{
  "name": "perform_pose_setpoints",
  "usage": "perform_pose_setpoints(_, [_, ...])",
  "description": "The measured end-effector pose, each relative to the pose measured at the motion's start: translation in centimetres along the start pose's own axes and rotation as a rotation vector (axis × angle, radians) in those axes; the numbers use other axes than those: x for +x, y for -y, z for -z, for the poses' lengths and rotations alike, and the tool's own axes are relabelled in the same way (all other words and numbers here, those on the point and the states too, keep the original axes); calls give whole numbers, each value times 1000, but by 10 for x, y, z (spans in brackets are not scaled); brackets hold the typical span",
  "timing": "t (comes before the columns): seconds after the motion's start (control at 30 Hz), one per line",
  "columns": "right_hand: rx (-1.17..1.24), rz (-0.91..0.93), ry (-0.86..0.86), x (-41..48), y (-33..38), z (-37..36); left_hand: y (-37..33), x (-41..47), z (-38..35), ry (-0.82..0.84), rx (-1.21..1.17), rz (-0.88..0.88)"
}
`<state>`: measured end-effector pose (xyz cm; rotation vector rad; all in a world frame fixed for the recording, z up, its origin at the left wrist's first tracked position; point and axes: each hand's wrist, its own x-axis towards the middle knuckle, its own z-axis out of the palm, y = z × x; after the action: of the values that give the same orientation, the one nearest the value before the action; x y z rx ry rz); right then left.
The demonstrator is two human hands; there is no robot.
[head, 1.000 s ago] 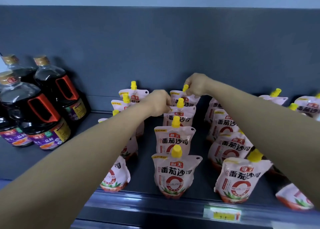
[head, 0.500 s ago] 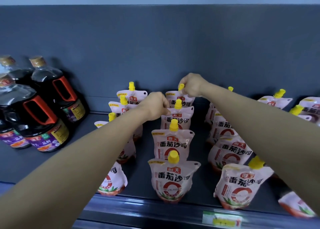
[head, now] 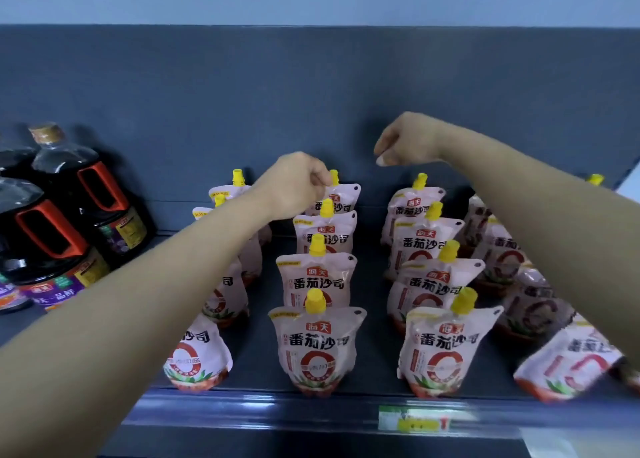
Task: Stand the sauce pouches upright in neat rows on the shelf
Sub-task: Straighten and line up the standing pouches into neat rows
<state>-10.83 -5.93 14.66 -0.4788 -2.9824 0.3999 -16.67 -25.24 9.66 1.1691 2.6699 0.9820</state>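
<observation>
Since last look: right hand (head: 405,142) has let go of the back pouch (head: 341,198) in the middle row and lifted clear; it hangs above the next row over, fingers curled in on nothing. left hand (head: 294,184) has shifted back to that pouch, fingertips pinched at its top beside the yellow cap (head: 334,177). Pouches stand upright in rows on the shelf (head: 375,336), caps up, labels forward. Front pouch (head: 568,357) at far right leans over. Dark bottles (head: 86,208) sit at the left end.
</observation>
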Motion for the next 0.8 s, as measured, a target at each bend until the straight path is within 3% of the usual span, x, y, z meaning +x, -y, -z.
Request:
perform_pose_setpoints(0.13, [-83, -81, 171, -31, -25, 18, -44, -10, -9, 106, -54, -111])
perform_pose_setpoints(0.33, [-24, -110, 284, -78, -46, 25, -89, -39, -37, 489, 29, -236])
perform_pose_setpoints(0.43, [7, -98, 433, -96, -48, 21, -97, -50, -52, 641, 70, -239])
perform_pose_setpoints(0.57, [-43, -114, 603, -109, -54, -1, -95, -59, -78, 672, 163, -257])
perform_pose_setpoints(0.8, [-144, -59, 428, -122, -70, -26, -93, -72, -101, 568, 145, -195])
